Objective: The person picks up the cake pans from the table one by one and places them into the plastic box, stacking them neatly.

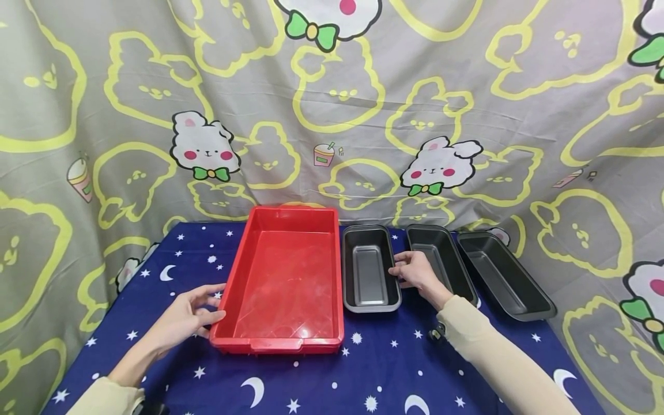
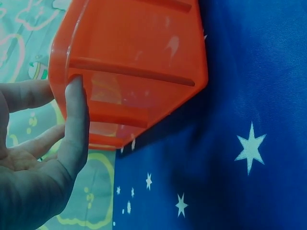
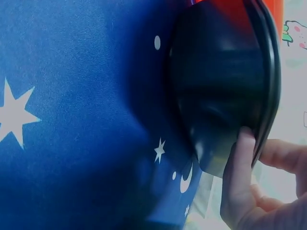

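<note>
A large red plastic tray (image 1: 290,276) lies lengthwise left of centre. My left hand (image 1: 184,317) pinches its left rim near the front corner, one finger (image 2: 76,120) against the outer wall and another digit over the edge. Close beside the tray's right wall stands a dark loaf pan (image 1: 369,271). At that pan's right rim, my right hand (image 1: 417,274) pinches the edge. In the right wrist view a fingertip (image 3: 245,136) presses the pan's outer wall below the rim. The insides of both the tray and this pan are bare.
A second dark loaf pan (image 1: 441,259) is partly behind my right hand and wrist. Farther right, a third loaf pan (image 1: 505,276) lies at a slant by the table's edge. Blue star-and-moon cloth (image 1: 311,380) covers the table. A rabbit-print curtain (image 1: 259,86) hangs right behind it.
</note>
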A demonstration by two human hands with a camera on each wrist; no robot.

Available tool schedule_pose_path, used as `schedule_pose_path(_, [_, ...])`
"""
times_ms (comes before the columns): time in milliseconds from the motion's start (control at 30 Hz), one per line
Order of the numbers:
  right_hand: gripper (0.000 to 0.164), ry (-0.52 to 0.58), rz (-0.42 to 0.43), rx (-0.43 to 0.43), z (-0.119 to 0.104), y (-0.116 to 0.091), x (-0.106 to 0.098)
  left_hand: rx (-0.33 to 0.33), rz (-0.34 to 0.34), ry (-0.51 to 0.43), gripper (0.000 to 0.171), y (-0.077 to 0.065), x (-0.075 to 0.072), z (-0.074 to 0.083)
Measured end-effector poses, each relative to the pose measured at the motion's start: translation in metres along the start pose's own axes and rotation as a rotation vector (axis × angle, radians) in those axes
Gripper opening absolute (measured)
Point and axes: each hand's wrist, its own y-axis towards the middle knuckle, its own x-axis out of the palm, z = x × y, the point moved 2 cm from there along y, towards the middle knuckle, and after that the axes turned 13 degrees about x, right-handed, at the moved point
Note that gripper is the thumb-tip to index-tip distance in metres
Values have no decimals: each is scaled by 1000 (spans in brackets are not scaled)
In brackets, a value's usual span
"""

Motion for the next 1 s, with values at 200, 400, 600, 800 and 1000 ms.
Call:
schedule_pose_path(200, [46, 21, 6, -5, 2, -3, 0, -8, -3, -2, 72, 0, 2, 1])
schedule_pose_path(400, [46, 39, 29, -18, 5, -4, -3, 5, -14, -12, 73, 1, 2, 0])
schedule_pose_path(600, [47, 53, 44, -11, 8, -7, -6, 8, -18, -18, 73, 1, 2, -2])
schedule_pose_path(800, [48, 79, 39, -15, 10, -6, -11, -5, -6, -18, 73, 1, 1, 0])
schedule_pose_path(1000, [49, 104, 34, -8, 10, -8, -17, -8, -9, -14, 73, 0, 0, 0])
